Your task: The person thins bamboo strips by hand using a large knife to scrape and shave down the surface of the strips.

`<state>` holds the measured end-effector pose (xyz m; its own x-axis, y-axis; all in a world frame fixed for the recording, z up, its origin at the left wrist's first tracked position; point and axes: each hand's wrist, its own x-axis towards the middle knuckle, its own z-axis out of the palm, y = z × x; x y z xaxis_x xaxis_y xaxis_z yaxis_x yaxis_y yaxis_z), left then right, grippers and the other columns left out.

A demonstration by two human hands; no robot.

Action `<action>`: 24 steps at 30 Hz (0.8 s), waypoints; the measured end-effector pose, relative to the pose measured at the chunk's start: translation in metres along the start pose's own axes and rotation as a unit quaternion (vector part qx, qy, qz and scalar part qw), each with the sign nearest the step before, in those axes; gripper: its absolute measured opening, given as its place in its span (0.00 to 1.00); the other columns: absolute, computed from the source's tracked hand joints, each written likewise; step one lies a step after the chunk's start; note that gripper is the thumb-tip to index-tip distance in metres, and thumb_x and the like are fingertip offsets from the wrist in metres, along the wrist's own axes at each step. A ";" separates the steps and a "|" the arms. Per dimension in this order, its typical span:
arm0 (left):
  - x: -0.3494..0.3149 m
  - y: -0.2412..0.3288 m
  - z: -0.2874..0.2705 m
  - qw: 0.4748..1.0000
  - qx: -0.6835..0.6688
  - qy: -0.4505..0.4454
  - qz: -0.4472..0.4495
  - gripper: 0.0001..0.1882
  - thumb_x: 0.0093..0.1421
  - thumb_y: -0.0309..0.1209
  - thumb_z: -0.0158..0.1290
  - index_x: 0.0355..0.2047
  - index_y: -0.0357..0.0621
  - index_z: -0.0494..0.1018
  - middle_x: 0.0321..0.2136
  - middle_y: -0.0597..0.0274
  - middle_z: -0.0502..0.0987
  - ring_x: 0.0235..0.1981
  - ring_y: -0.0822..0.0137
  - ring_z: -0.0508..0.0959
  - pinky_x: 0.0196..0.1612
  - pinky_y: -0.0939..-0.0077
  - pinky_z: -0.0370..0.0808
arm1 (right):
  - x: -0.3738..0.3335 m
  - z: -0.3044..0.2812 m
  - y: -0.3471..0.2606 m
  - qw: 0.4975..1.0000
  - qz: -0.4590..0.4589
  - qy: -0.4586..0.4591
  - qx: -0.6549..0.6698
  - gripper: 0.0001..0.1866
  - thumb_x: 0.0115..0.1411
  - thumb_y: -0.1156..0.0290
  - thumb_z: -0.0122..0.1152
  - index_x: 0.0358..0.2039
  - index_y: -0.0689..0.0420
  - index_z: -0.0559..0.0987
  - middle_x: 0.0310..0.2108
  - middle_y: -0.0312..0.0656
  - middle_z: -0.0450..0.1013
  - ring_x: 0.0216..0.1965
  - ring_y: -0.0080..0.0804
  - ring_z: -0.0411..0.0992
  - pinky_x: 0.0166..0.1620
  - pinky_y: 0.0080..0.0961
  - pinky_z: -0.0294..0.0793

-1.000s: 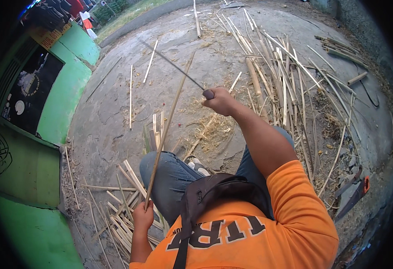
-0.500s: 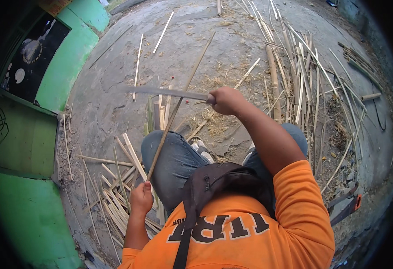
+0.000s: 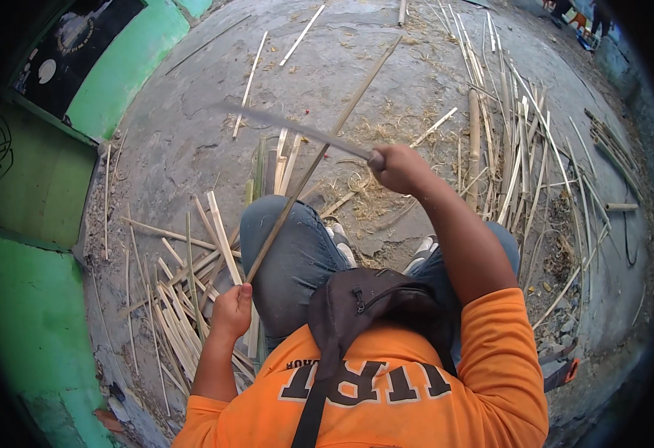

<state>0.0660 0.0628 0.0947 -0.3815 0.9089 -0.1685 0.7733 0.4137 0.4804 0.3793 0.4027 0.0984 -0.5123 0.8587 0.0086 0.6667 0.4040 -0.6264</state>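
My left hand [image 3: 231, 313] is closed round the near end of a long bamboo strip [image 3: 360, 97], which slants away over my left thigh, far end up and to the right. In my right hand [image 3: 404, 170] is the handle of a long-bladed machete [image 3: 289, 125]. Its blade points left and crosses the strip around the middle, slightly blurred. Whether the edge touches the strip, I cannot tell. Several pale split bamboo pieces [image 3: 181, 328] lie heaped beside my left hand.
A long pile of bamboo strips [image 3: 524, 142] lies on the concrete at right, beside a thicker bamboo pole [image 3: 474, 149]. Shavings [image 3: 371, 201] litter the ground ahead. A saw with an orange handle [image 3: 565, 375] lies at lower right. A green wall [image 3: 36, 321] stands at left.
The blade has tilted, its tip now higher than its handle. My right hand has shifted slightly right and nearer. The strip leans a little further right, and the whole view has shifted.
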 end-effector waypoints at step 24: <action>0.000 -0.014 -0.008 0.998 -0.044 -0.043 -0.010 0.41 0.74 0.63 0.36 0.30 0.31 0.75 0.25 0.34 0.76 0.34 0.30 0.77 0.38 0.50 0.73 | -0.025 0.012 -0.034 0.992 -0.100 -0.022 -0.068 0.08 0.55 0.67 0.62 0.36 0.50 0.83 0.32 0.50 0.81 0.36 0.55 0.80 0.41 0.49 0.79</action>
<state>0.0506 0.0568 0.0948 -0.3485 0.9034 -0.2497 0.7167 0.4285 0.5502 0.3631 0.3637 0.1097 -0.6634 0.7434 0.0859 0.6142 0.6065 -0.5049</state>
